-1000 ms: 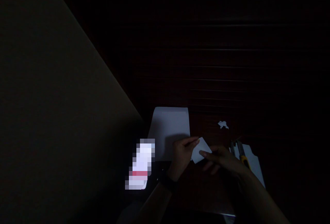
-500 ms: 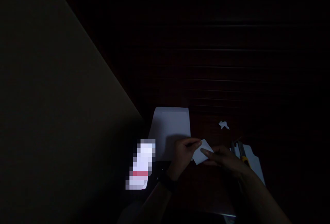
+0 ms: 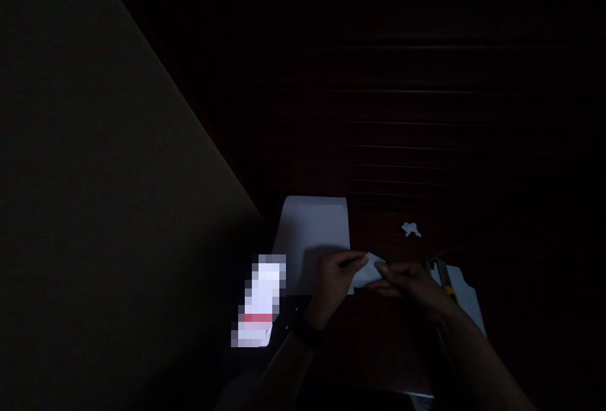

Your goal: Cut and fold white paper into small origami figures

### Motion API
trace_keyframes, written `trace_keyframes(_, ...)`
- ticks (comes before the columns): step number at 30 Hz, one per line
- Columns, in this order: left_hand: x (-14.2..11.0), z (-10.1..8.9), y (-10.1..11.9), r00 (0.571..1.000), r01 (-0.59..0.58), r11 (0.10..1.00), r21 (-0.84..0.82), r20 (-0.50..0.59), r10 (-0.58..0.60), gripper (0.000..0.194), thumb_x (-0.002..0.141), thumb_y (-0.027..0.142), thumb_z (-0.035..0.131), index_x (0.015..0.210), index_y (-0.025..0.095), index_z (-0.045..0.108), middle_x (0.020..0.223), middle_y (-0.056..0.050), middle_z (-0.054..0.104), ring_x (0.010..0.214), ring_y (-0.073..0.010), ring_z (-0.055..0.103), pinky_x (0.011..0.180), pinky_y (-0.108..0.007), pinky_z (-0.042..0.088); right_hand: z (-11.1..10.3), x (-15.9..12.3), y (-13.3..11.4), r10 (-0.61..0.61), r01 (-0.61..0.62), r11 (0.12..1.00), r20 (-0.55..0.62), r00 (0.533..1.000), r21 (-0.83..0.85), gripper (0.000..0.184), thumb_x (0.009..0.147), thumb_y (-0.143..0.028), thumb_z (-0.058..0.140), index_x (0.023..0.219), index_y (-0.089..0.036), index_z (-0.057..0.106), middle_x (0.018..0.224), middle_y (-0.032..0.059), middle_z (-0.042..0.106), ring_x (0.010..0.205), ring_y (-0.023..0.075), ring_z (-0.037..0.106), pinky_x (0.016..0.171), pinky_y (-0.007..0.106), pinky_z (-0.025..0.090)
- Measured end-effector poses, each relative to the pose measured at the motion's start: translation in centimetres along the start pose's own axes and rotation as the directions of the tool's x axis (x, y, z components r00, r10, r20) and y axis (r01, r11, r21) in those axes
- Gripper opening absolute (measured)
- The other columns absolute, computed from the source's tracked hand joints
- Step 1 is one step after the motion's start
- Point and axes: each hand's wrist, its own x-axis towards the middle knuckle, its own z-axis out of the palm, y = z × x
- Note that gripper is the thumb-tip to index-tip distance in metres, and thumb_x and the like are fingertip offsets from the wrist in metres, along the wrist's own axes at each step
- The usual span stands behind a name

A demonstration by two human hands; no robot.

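Note:
The scene is very dark. My left hand (image 3: 337,281) and my right hand (image 3: 411,285) meet over a small white piece of paper (image 3: 368,272), both pinching it between fingertips just above a dark wooden table (image 3: 379,335). Only a narrow strip of the small paper shows between the hands. A dark band sits on my left wrist. Behind my left hand lies a larger white sheet (image 3: 315,234) flat on the table.
A small white folded paper figure (image 3: 411,229) lies at the back right. A yellow-and-black cutter (image 3: 445,281) rests on more white paper (image 3: 466,303) beside my right hand. A blurred bright patch (image 3: 261,302) is at the left. A large dim panel (image 3: 95,209) fills the left side.
My right hand has moved up and left over the small paper, which now shows much less of its surface, as if folded over. My left hand has stayed put.

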Motion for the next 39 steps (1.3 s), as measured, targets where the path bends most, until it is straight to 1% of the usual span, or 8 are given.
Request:
trace_keyframes(8,-0.3,0.1,0.8,0.997,-0.059,0.998,0.038,0.057,0.057,0.029,0.080,0.031,0.057,0.107,0.023,0.065,0.109,-0.004,0.066,0.099,-0.0201,0.061,0.087,-0.031,0.047,0.3,0.0,-0.2,-0.067,0.058,0.988,-0.053,0.996,-0.146,0.040,0.075,-0.049,0.061,0.086,-0.011,0.069,0.077,0.0108,0.069,0.069,0.0205,0.066,0.060,0.030,0.053)
trace_keyframes(14,-0.3,0.4,0.1,0.997,-0.045,0.995,0.087,0.068,0.039,0.022,0.080,0.031,0.058,0.097,0.022,0.069,0.094,-0.004,0.070,0.084,-0.0184,0.064,0.073,-0.026,0.051,0.3,0.4,0.2,-0.207,0.143,0.930,-0.161,0.965,-0.339,0.036,0.078,-0.051,0.056,0.078,-0.016,0.064,0.050,-0.0010,0.057,0.042,0.0106,0.049,0.038,0.020,0.033)
trace_keyframes(19,-0.2,0.1,-0.1,0.998,-0.005,1.000,0.023,0.062,0.004,0.023,0.077,0.035,0.061,0.086,0.017,0.070,0.077,-0.005,0.071,0.069,-0.0169,0.064,0.061,-0.023,0.050,0.6,0.3,-0.1,-0.379,0.269,0.865,-0.199,0.904,-0.425,0.029,0.077,-0.045,0.060,0.072,-0.017,0.066,0.064,-0.0010,0.059,0.059,0.0125,0.051,0.053,0.022,0.038)
trace_keyframes(22,-0.2,-0.1,0.2,0.994,0.030,1.000,0.003,0.103,-0.030,0.030,0.076,0.035,0.062,0.099,0.017,0.068,0.079,-0.005,0.071,0.068,-0.0173,0.065,0.057,-0.023,0.049,0.5,0.2,-0.2,-0.365,0.264,0.871,-0.187,0.912,-0.415,0.028,0.078,-0.044,0.058,0.074,-0.018,0.067,0.068,0.0001,0.062,0.064,0.0148,0.053,0.058,0.024,0.040)
trace_keyframes(27,-0.3,0.2,0.1,0.993,0.038,0.999,0.006,0.110,-0.039,0.021,0.075,0.036,0.062,0.081,0.019,0.073,0.082,-0.006,0.072,0.074,-0.0199,0.066,0.061,-0.025,0.050,-0.2,0.5,0.4,-0.314,0.225,0.896,-0.189,0.930,-0.381,0.028,0.077,-0.042,0.059,0.080,-0.017,0.069,0.074,0.0033,0.066,0.068,0.0179,0.057,0.061,0.027,0.042)
trace_keyframes(32,-0.3,0.4,-0.4,0.991,0.103,0.994,-0.031,0.092,-0.099,0.024,0.073,0.039,0.064,0.081,0.018,0.072,0.076,-0.006,0.072,0.066,-0.0181,0.065,0.055,-0.024,0.050,0.1,0.9,0.7,-0.393,0.245,0.847,-0.244,0.887,-0.472,0.029,0.076,-0.045,0.060,0.083,-0.017,0.066,0.077,0.0047,0.066,0.072,0.0209,0.059,0.063,0.030,0.044)
trace_keyframes(35,-0.2,0.0,-0.3,0.981,0.176,0.976,-0.127,0.099,-0.164,0.029,0.071,0.040,0.066,0.083,0.014,0.071,0.077,-0.008,0.071,0.064,-0.0178,0.064,0.054,-0.025,0.051,1.0,0.6,0.2,-0.515,0.323,0.783,-0.261,0.816,-0.532,0.029,0.077,-0.044,0.060,0.096,-0.022,0.061,0.097,0.0047,0.064,0.092,0.0225,0.057,0.080,0.032,0.043)
trace_keyframes(39,-0.2,-0.3,0.0,0.966,0.251,0.920,-0.302,0.138,-0.218,0.034,0.069,0.038,0.069,0.089,0.011,0.070,0.084,-0.011,0.071,0.070,-0.0188,0.065,0.060,-0.028,0.053,2.1,0.1,-0.2,-0.514,0.347,0.779,-0.215,0.830,-0.523,0.028,0.082,-0.044,0.053,0.102,-0.024,0.056,0.100,0.0045,0.062,0.092,0.0214,0.056,0.078,0.030,0.044)
